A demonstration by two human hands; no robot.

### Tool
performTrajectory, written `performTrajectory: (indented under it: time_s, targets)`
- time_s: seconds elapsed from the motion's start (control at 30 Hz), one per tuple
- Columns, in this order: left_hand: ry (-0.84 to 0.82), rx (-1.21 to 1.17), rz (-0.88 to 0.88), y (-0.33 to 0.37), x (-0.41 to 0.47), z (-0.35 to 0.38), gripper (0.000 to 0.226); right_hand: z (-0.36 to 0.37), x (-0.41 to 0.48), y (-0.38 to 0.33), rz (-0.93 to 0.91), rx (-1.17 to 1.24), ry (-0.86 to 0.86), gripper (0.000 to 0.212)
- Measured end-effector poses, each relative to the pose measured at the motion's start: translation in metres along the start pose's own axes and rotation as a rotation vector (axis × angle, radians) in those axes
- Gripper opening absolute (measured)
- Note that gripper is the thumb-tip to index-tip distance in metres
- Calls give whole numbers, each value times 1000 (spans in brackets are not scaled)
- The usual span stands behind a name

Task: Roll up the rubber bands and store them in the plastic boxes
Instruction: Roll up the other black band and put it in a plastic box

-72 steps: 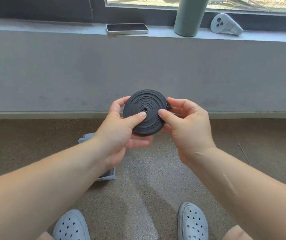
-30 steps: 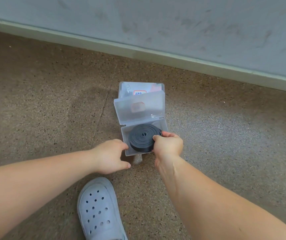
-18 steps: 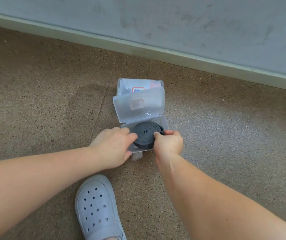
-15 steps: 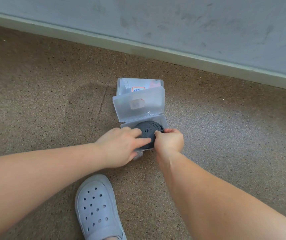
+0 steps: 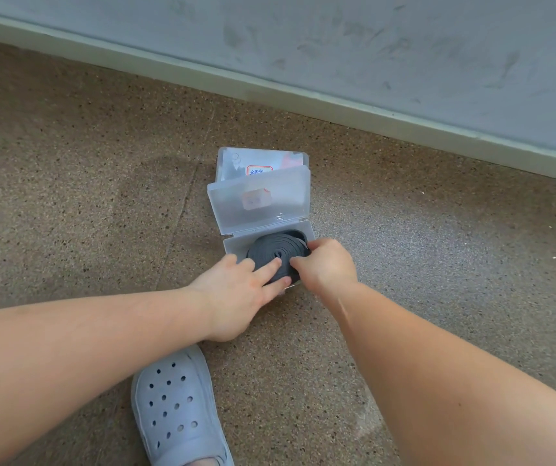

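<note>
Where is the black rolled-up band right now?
The rolled black band is in the open clear plastic box on the floor, mid-frame, with the left hand pressing on it and the right hand pinching its right edge.

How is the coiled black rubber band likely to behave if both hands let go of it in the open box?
The rubber band coil probably springs loose: both hands still press it. It looks floppy, so it would likely sag when lifted.

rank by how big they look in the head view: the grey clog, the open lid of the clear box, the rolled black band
1. grey clog, though it lies nearest the camera, which inflates it
2. open lid of the clear box
3. rolled black band, partly covered by the left hand and right hand
</note>
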State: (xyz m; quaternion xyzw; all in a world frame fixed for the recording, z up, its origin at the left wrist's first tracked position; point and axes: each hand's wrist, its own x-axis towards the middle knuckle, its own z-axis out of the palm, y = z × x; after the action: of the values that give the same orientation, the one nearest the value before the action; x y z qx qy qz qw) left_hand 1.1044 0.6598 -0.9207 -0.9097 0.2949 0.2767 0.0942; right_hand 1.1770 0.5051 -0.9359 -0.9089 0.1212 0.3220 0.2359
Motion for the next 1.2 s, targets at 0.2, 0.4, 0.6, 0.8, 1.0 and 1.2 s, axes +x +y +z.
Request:
performTrajectory:
  time_s: [0.2, 0.4, 0.6, 0.8, 1.0, 1.2]
  targets:
    - [6, 17, -15, 9, 0, 1, 99, 5, -11, 24, -265, -254, 38, 58]
    - [3, -38, -15, 6, -1, 4, 99, 3, -9, 36, -276, -3, 246, 49]
    - [10, -270, -41, -10, 0, 0, 81, -28, 20, 13, -397, 297, 132, 75]
    - [615, -378, -168, -26, -10, -12, 53, -59, 28, -28, -448, 588, -120, 70]
    - [732, -532, -590, -64, -8, -39, 88, -58, 9, -19, -435, 413, 65, 40]
    - [482, -658, -432, -43, -2, -12, 46, -23, -3, 28, -210, 334, 81, 28]
